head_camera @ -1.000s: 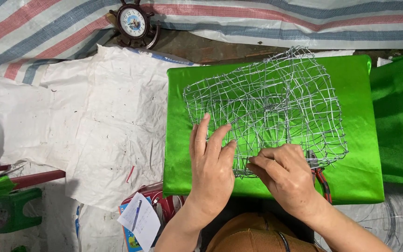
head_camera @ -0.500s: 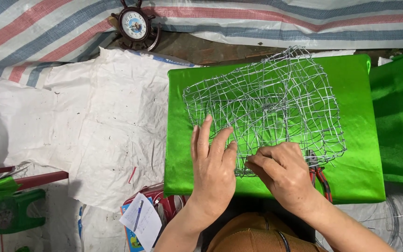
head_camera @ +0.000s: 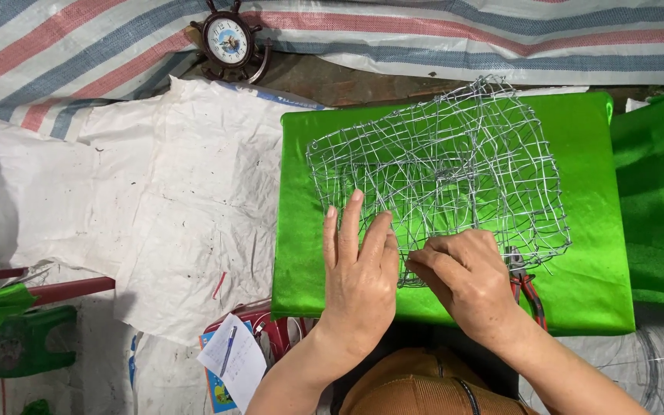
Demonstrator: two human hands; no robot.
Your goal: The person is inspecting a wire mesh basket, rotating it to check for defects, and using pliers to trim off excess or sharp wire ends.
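A wire mesh (head_camera: 439, 169) is laid on a shiny green cloth (head_camera: 585, 277), at about 1 o'clock from the middle of the view. The left hand (head_camera: 359, 273) is pressed flat on the near edge of the mesh, with its fingers spread open and nothing held. The right hand (head_camera: 466, 280) is set just beside it, at 3 o'clock from the left hand. Its fingers are curled and pinched on the wire at the near edge of the mesh.

Red-handled pliers (head_camera: 528, 296) are partly hidden at 3 o'clock from the right hand. A white sack (head_camera: 140, 200) is spread at 9 o'clock. A small clock (head_camera: 228, 42) is seen at 11 o'clock. A paper with a pen (head_camera: 232, 357) is seen at 7 o'clock.
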